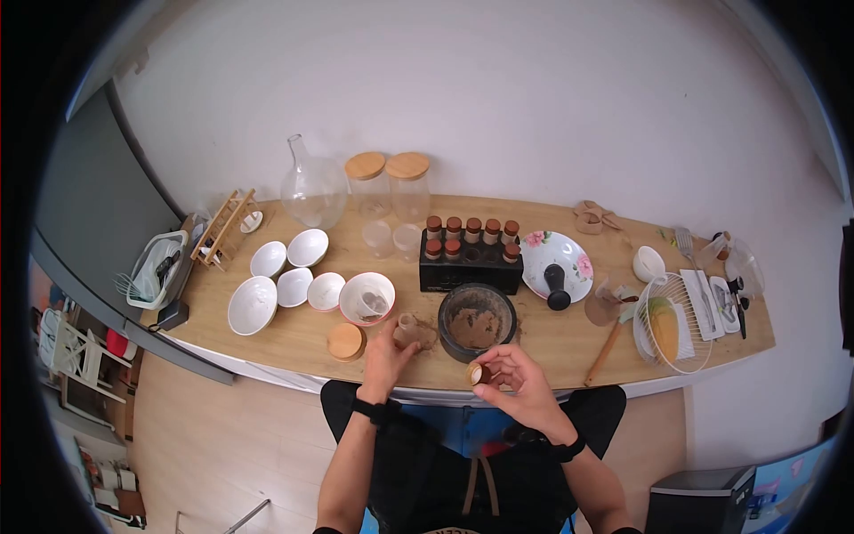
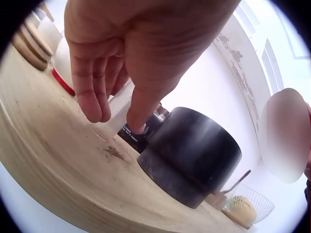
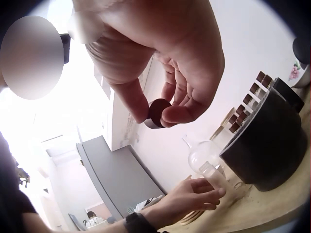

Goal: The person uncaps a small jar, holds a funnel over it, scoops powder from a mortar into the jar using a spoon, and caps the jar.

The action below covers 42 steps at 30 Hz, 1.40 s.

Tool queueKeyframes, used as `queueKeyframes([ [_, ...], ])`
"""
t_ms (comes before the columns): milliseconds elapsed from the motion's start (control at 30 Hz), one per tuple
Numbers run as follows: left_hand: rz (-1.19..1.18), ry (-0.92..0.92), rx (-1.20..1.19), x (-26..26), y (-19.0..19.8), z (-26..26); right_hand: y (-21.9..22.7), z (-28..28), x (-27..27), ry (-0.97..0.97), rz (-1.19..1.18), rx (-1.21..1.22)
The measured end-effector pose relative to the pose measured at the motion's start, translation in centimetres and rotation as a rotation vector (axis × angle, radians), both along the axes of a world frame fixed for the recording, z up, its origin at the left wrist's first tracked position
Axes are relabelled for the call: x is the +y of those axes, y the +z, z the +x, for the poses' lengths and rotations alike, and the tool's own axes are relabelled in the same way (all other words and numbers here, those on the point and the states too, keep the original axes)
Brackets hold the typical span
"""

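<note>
No text, label, brand or number is legible on anything in these views.

Landmark: black spice rack (image 1: 471, 267), mid-desk (image 1: 294, 343), holding 9 brown-capped jars.
- Behind it, to the left: 2 glass jars with wooden lids (image 1: 389, 184); clear glass carafe (image 1: 311, 191).
- Left of it: 5 white bowls (image 1: 283, 276); pink-rimmed bowl (image 1: 366, 298); wooden rack (image 1: 227, 227).
- Right of it: floral plate (image 1: 557, 263) bearing a black pestle (image 1: 557, 289); wire basket (image 1: 672, 322); wooden-handled tool (image 1: 607, 347).
</note>
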<state>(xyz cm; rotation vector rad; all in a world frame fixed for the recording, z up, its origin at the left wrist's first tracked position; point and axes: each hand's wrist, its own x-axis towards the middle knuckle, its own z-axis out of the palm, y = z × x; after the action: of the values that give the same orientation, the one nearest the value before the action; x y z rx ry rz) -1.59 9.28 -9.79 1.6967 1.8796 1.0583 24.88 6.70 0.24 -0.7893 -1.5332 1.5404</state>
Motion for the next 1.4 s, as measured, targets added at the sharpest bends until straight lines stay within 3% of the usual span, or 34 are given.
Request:
queueKeyframes([
  [67, 0.072, 0.048, -0.075, -1.8, 0.4, -0.2, -0.3, -0.5, -0.5, 0.005, 0.053, -0.063],
  [133, 0.048, 0.061, -0.129, -4.0, 3.1, 0.7, -0.6, -1.3, -0.5, 0.007, 0.099, -0.122],
  [200, -0.205, -0.124, -0.699, -7.0, 5.7, 1.8, -1.0, -2.5, -1.0, -0.01, 0.316, -0.262],
  [233, -0.217, -0.113, -0.695, -8.1, 6.8, 2.3, -1.5, -3.2, -1.1, -0.015, 0.396, -0.272],
  [300, -0.158, -0.286, -0.673, -9.1, 8.3, 3.1, -1.6, -4.0, -1.7, -0.02, 0.441, -0.292],
  [433, -0.192, -0.261, -0.705, -8.8, 7.2, 3.1, -1.9, -4.0, -2.1, -0.073, 0.557, -0.286],
  [567, -0.075, -0.076, -0.29, -6.8, 5.4, 0.7, 0.8, 1.4, -2.0, -0.15, 0.388, -0.441],
  [700, -0.052, -0.049, 0.01, -4.1, 2.7, -2.3, -0.4, 8.9, 1.1, -0.551, 0.205, -0.384],
  [800, -0.07, -0.049, 0.17, -2.9, 1.3, -2.7, -1.5, 15.2, 5.0, -0.741, 0.315, -0.495],
  [933, -0.077, -0.053, 0.157, -2.6, 1.3, -2.3, -0.5, 18.8, 8.8, -0.898, 0.399, -0.697],
  [1000, -0.092, -0.018, -0.007, -2.6, 2.1, -2.6, -0.8, 19.6, 10.7, -0.885, 0.381, -0.771],
  [1133, -0.066, 0.06, -0.038, -0.1, 3.4, -6.7, -2.7, 21.1, 13.7, -0.787, 0.375, -0.833],
  [1200, 0.079, 0.017, 0.19, 2.3, 4.1, -8.8, -2.9, 20.8, 14.5, -0.761, 0.379, -0.81],
  [1233, 0.08, 0.023, 0.189, 3.4, 4.3, -9.5, -2.3, 20.3, 14.3, -0.772, 0.384, -0.846],
  [1300, 0.009, -0.145, 0.322, 5.4, 4.7, -10.5, -2.1, 20.0, 14.3, -0.786, 0.392, -0.882],
  [1400, -0.107, -0.273, 0.307, 7.7, 4.1, -11.3, -2.5, 20.5, 14.3, -0.799, 0.457, -0.863],
])
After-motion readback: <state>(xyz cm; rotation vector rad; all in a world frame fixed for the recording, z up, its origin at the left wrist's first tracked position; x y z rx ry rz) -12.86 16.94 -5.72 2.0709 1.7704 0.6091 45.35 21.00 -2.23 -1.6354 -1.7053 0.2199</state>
